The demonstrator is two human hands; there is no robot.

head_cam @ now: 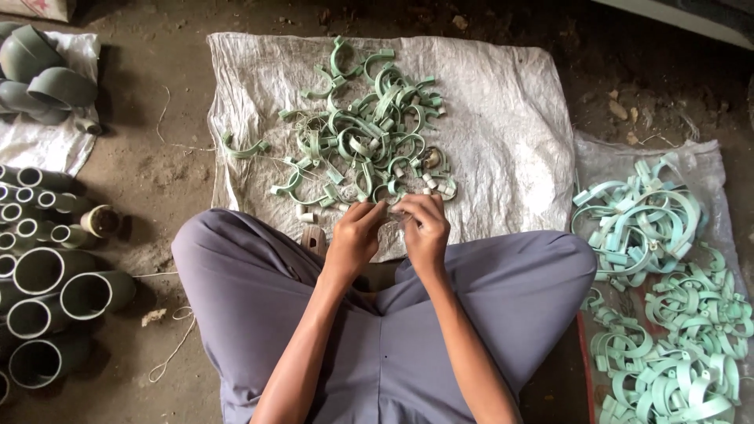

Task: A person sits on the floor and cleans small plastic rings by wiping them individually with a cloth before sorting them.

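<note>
You are sitting cross-legged on the floor (165,169) with both hands meeting just above your knees, at the near edge of the white woven sack (503,133) spread in front of you. Your left hand (355,234) and your right hand (422,226) are both pinched narrow, fingertips touching around a small piece between them; it is too small and too covered to name for certain, though it is lying right at the six o'clock edge of the heap of dull green pipe clamps (369,137) and looks to belong to it. Judging from that, you are working one clamp at a time, so be keeping the piece close over the sack rather than over your lap, so that anything slipping from your fingers is landing on cloth and not in the dirt. The loose heap at twelve o'clock from your hands is tangled, with one stray clamp (242,148) lying apart at about ten o'clock; be lifting single clamps from the near edge instead of dragging the knot. The paler, cleaner clamps (660,267) are piling on a second sack at three o'clock, well apart from the dull ones, so be keeping the two lots from mixing. The grey pipe fittings (47,275) at nine o'clock are standing clear of your reach.
</note>
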